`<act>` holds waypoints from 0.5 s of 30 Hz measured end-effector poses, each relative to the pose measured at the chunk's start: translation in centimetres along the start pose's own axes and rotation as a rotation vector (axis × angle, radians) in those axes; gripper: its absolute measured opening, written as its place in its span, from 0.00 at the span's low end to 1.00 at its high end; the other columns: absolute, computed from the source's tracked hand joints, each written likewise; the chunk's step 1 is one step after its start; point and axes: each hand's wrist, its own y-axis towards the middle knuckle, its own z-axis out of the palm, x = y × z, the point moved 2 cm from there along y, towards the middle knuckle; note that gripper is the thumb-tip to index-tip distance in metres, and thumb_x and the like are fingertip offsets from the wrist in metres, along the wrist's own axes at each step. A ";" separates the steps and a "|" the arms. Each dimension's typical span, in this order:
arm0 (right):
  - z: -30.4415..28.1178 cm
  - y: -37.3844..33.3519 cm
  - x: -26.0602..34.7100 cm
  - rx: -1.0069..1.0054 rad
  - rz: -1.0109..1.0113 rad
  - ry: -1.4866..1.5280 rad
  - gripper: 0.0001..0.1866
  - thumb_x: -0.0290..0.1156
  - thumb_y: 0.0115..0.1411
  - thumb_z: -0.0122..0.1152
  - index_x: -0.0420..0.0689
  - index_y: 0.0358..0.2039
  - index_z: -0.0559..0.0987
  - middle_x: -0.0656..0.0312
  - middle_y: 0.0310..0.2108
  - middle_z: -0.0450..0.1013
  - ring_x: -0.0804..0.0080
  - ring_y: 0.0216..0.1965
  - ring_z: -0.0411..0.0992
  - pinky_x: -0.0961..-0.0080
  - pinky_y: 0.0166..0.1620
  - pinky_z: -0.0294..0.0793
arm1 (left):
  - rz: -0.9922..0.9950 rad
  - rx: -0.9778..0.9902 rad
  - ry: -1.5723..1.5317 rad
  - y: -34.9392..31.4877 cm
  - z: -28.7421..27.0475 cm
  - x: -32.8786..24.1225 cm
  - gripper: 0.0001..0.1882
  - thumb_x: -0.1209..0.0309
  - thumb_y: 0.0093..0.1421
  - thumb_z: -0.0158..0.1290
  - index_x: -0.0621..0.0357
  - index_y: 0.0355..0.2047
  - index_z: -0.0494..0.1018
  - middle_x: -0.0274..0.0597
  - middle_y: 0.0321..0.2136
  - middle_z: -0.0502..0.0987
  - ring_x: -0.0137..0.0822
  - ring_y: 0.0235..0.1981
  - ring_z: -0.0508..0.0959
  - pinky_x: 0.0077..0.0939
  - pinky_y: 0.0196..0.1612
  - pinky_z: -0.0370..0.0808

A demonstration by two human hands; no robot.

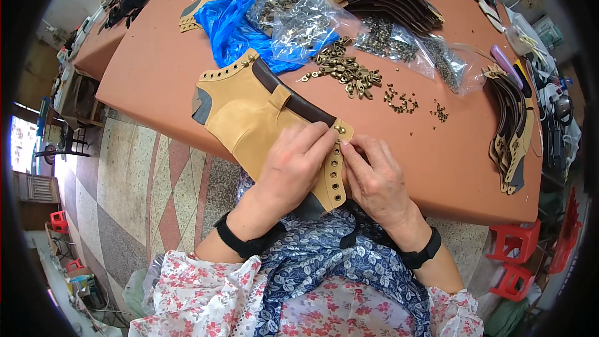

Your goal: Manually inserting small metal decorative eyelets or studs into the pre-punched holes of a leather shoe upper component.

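Observation:
A tan leather piece (pixel 240 109) with a dark brown padded band and rows of eyelets along its ends lies over the near edge of the table. My left hand (pixel 292 159) is closed on it, fingers bent beside the right-hand eyelet strip (pixel 335 171). Pinched at that same strip, just below a brass-coloured stud (pixel 339 129), is my right hand (pixel 376 175). Its thumb and fingertips meet at the leather's edge; any small part between them is too hidden to make out. Dark grey corners show at both ends of the piece.
Loose brass-coloured metal fittings (pixel 349 72) and smaller studs (pixel 399 100) lie beyond my hands. Behind them are a blue plastic bag (pixel 221 28) and clear bags of hardware (pixel 299 15). Stacked leather pieces (pixel 390 0) stand at the back, with more (pixel 508 125) at right. Red stools (pixel 515 243) stand below.

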 end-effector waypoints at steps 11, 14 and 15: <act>-0.2 0.0 0.2 0.003 0.022 -0.005 0.18 0.21 0.52 0.65 0.34 0.46 0.80 0.54 0.40 0.72 0.58 0.41 0.73 0.66 0.45 0.76 | 0.165 0.072 0.168 -1.0 -0.4 -0.1 0.23 0.77 0.52 0.58 0.68 0.50 0.76 0.48 0.49 0.76 0.45 0.49 0.76 0.37 0.52 0.75; -1.1 0.1 -0.2 -0.046 0.033 0.106 0.16 0.21 0.55 0.64 0.36 0.46 0.80 0.53 0.38 0.73 0.56 0.38 0.75 0.64 0.42 0.77 | 0.167 0.076 0.168 -1.0 -0.4 -0.1 0.22 0.78 0.51 0.60 0.68 0.49 0.77 0.46 0.49 0.77 0.45 0.49 0.76 0.36 0.51 0.75; -1.8 0.0 -0.6 -0.076 0.103 0.079 0.14 0.21 0.56 0.64 0.37 0.44 0.81 0.53 0.36 0.74 0.55 0.37 0.75 0.64 0.41 0.77 | 0.167 0.075 0.165 -1.0 -0.3 0.0 0.22 0.78 0.51 0.60 0.68 0.49 0.76 0.46 0.49 0.77 0.45 0.49 0.76 0.36 0.52 0.75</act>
